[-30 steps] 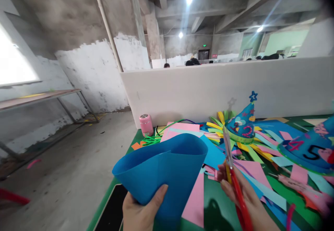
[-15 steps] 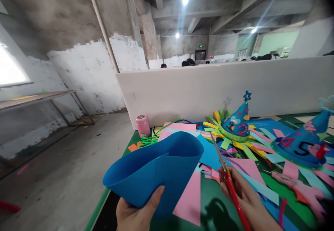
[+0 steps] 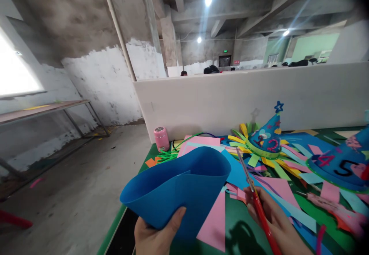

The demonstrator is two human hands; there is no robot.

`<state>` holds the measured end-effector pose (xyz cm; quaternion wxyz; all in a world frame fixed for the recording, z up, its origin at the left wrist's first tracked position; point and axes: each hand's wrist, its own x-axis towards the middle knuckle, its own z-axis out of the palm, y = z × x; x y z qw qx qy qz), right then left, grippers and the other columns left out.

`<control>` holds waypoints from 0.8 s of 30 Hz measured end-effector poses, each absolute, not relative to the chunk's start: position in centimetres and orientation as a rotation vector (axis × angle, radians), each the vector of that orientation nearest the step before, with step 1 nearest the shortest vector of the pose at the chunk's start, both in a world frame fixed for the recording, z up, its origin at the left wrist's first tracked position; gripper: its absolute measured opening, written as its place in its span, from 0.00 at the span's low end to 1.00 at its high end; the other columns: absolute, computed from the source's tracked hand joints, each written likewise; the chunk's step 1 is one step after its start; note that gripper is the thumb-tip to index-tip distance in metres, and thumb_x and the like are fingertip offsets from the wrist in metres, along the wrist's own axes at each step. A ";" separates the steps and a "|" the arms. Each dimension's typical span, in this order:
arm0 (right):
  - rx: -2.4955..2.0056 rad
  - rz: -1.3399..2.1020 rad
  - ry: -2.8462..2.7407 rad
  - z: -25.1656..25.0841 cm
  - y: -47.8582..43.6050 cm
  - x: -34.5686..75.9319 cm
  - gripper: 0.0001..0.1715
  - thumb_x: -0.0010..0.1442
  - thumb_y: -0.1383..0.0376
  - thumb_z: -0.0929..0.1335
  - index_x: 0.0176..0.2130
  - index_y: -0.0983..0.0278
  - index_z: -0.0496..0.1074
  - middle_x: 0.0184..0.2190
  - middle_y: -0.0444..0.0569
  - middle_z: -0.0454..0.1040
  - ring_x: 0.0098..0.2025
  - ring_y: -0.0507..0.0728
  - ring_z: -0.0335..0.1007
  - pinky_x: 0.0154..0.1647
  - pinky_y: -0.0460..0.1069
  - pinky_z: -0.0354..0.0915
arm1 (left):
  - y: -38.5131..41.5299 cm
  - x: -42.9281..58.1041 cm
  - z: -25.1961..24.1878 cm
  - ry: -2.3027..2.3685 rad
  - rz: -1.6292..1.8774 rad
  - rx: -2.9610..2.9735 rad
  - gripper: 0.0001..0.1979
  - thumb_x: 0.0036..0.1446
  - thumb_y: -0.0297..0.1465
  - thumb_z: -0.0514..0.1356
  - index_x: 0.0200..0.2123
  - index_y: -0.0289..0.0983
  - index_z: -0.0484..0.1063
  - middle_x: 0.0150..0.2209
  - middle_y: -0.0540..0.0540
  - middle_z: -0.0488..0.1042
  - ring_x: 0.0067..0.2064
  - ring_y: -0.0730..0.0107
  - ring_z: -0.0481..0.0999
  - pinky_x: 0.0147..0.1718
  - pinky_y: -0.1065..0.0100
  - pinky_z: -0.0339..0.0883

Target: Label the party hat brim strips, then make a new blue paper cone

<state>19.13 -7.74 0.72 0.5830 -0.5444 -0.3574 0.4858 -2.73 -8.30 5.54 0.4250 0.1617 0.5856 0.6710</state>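
Observation:
A blue foam-sheet cone (image 3: 198, 193), its wide mouth tilted up and squeezed into a figure-eight, is gripped by my left hand (image 3: 158, 230) with the thumb on its near side. My right hand (image 3: 273, 216) holds scissors (image 3: 261, 212) with red handles; their blades look closed and point up and away, to the right of the cone. Pink sheets (image 3: 213, 224) and blue sheets (image 3: 235, 170) lie beneath and between my hands on the green table (image 3: 242, 209).
Two decorated blue party hats (image 3: 266, 139) with strip fringes stand at the right. A pink cylindrical container (image 3: 161, 139) and green pipe cleaners (image 3: 167, 155) sit at the table's back left. Behind rises a white partition (image 3: 201, 105). A pink hot-glue gun (image 3: 331, 205) lies at right.
The whole scene has shifted slightly to the right in view, as the camera turned a little left. Both hands keep their hold on the cone and the scissors.

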 end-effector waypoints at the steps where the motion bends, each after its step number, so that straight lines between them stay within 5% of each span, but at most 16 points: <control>1: -1.278 1.159 -0.806 0.8 -7.7 19.1 0.31 0.34 0.52 0.74 0.39 0.59 0.71 0.42 0.50 0.74 0.47 0.65 0.68 0.40 0.51 0.70 | -8.3 -2.7 5.5 1.471 1.679 0.404 0.40 0.20 0.34 0.72 0.44 0.36 0.66 0.27 0.47 0.76 0.30 0.54 0.76 0.24 0.59 0.75; 7: -1.264 1.262 -0.737 0.5 -7.7 18.9 0.36 0.33 0.50 0.74 0.43 0.59 0.70 0.48 0.50 0.70 0.50 0.64 0.65 0.43 0.51 0.69 | -8.2 -2.8 5.5 1.496 1.660 0.390 0.43 0.20 0.31 0.73 0.47 0.37 0.64 0.28 0.47 0.76 0.31 0.52 0.76 0.26 0.56 0.75; 24: -1.254 1.290 -0.727 1.3 -7.8 18.9 0.33 0.33 0.52 0.74 0.40 0.60 0.71 0.45 0.50 0.72 0.48 0.64 0.66 0.41 0.51 0.70 | -8.1 -3.2 5.3 1.447 1.608 0.367 0.36 0.25 0.31 0.72 0.42 0.35 0.66 0.26 0.46 0.76 0.31 0.51 0.76 0.26 0.55 0.74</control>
